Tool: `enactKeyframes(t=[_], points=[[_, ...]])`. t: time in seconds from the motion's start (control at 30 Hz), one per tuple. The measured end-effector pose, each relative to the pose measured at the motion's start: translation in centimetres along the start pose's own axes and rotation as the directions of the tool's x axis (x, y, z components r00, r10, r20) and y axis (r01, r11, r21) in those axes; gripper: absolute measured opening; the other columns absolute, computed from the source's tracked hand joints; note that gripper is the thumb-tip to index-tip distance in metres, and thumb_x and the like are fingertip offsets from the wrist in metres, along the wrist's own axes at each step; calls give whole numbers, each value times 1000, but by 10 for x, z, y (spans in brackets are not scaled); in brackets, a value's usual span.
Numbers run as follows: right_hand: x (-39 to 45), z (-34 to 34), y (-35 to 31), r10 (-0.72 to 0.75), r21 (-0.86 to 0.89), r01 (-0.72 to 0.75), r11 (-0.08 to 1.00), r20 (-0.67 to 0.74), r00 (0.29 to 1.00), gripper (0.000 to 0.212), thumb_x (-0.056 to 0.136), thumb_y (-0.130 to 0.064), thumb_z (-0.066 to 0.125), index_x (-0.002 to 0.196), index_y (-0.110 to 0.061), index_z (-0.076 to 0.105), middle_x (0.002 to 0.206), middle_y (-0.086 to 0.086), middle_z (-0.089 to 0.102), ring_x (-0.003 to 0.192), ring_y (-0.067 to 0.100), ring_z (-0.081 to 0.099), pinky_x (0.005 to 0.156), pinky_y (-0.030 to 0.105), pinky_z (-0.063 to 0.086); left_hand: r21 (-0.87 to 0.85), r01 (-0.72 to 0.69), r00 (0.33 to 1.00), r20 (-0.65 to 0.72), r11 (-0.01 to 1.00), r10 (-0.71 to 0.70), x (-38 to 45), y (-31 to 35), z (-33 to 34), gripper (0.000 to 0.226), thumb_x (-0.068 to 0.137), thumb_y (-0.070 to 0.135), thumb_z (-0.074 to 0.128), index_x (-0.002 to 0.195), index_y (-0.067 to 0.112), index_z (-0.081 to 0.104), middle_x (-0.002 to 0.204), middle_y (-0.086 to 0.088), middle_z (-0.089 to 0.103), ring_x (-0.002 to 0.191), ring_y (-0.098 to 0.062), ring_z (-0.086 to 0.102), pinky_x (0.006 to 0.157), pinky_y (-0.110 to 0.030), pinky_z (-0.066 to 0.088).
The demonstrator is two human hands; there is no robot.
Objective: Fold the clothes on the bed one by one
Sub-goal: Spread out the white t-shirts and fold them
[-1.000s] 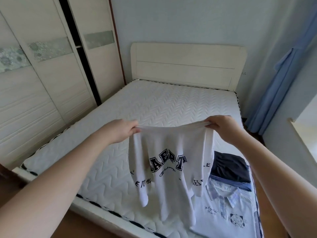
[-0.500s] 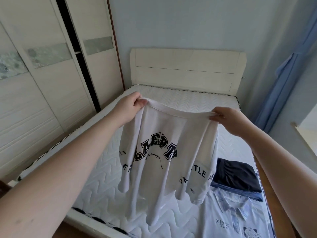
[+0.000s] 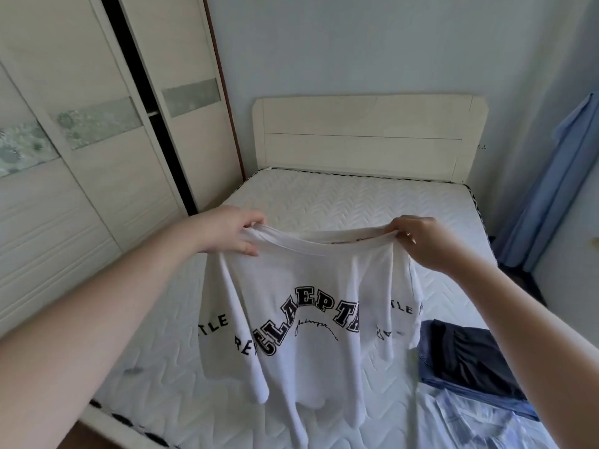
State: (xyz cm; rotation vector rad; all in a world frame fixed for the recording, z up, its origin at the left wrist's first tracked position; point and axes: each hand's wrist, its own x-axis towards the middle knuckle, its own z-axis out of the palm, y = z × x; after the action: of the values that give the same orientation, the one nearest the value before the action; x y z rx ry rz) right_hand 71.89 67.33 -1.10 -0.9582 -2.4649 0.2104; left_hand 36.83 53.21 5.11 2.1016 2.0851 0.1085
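A person's two bare forearms reach in from 7 and 4 o'clock, holding a white T-shirt [image 3: 311, 306] aloft over the near half of a bed [image 3: 340, 202]; the left hand [image 3: 227, 231] pinches the shirt's top edge at about 10 o'clock, fingers curled round the cloth, while the right hand [image 3: 421, 241] grips the same edge at about 2 o'clock, thumb and fingers closed on the fabric; the shirt hangs freely between them, its neckline sagging in a shallow curve, black arched lettering across the chest facing the camera, sleeves and hem drooping toward 6 o'clock, with the hem near or at the quilted mattress, though contact cannot be told; at 4 o'clock, just beside the hanging shirt, a dark navy garment [image 3: 470, 358] lies folded on top of a blue garment [image 3: 460, 387]; nearer, at 5 o'clock, a pale blue collared shirt [image 3: 479, 422] lies spread on the mattress; beyond the hands at 12 o'clock the white mattress runs back to a cream headboard [image 3: 366, 134] against a pale wall; a sliding-door wardrobe [image 3: 97, 140] stands along 9 to 11 o'clock; a blue curtain [image 3: 551, 196] hangs at 2 to 3 o'clock.
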Motion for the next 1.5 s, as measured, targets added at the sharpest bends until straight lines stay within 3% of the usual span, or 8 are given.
enactKeyframes(t=[0.2,0.43,0.63,0.77,1.0,1.17,1.37,1.5], points=[[12,13,-8,46,-171,-41,984,28,999,18,92,-25,60,101,-11,66,93,0,64,75,23,58,63,30,38,-115,-166,956,-263,979,131,23,-30,-5,37,78,21,79,92,30,47,78,14,49,70,1,47,61,-7,34],[33,22,-38,215,-296,-236,926,-105,971,28,99,-32,56,116,-15,71,101,7,70,89,30,66,73,34,45,-78,-339,934,-147,938,325,43,-64,-19,31,86,7,63,88,35,53,71,30,58,70,14,51,62,-1,34],[43,43,-67,443,59,-445,893,-274,853,18,94,-13,63,104,-12,77,82,4,75,81,22,67,72,25,47,-215,-332,942,-132,918,310,59,-77,-32,24,82,41,74,83,41,50,69,23,57,64,5,50,58,-9,35],[46,51,-72,574,175,-547,819,-261,776,27,95,-15,58,119,-16,71,109,1,73,94,17,65,81,26,46,-205,-365,922,-213,908,322,69,-81,-29,14,89,26,68,86,32,55,83,6,64,80,-15,59,76,-29,47],[43,46,-68,600,268,-541,797,-255,758,29,95,-18,57,123,-18,67,104,-3,71,87,7,61,74,21,40,-87,-465,858,-291,881,424,82,-84,-29,20,85,8,71,83,22,58,67,18,55,67,10,54,60,-5,35],[36,39,-55,622,290,-562,775,-188,761,34,97,-25,55,131,-21,60,115,-9,67,94,5,62,75,21,44,-147,-463,854,-338,874,396,90,-73,-21,23,85,16,73,81,29,54,68,22,58,65,1,52,59,-8,35],[40,45,-57,649,853,-457,250,203,733,23,101,-17,47,117,-23,62,123,3,65,108,17,64,92,42,53,-430,-446,892,-289,785,348,87,-26,-8,33,84,23,75,105,43,60,83,17,71,74,6,60,68,-5,40],[44,56,-67,617,919,-367,144,207,760,22,103,-23,45,117,-24,64,119,4,69,105,23,67,92,40,52,-471,-474,879,-304,744,368,87,-1,3,19,81,17,77,87,35,73,83,21,72,82,8,65,71,-4,41]])
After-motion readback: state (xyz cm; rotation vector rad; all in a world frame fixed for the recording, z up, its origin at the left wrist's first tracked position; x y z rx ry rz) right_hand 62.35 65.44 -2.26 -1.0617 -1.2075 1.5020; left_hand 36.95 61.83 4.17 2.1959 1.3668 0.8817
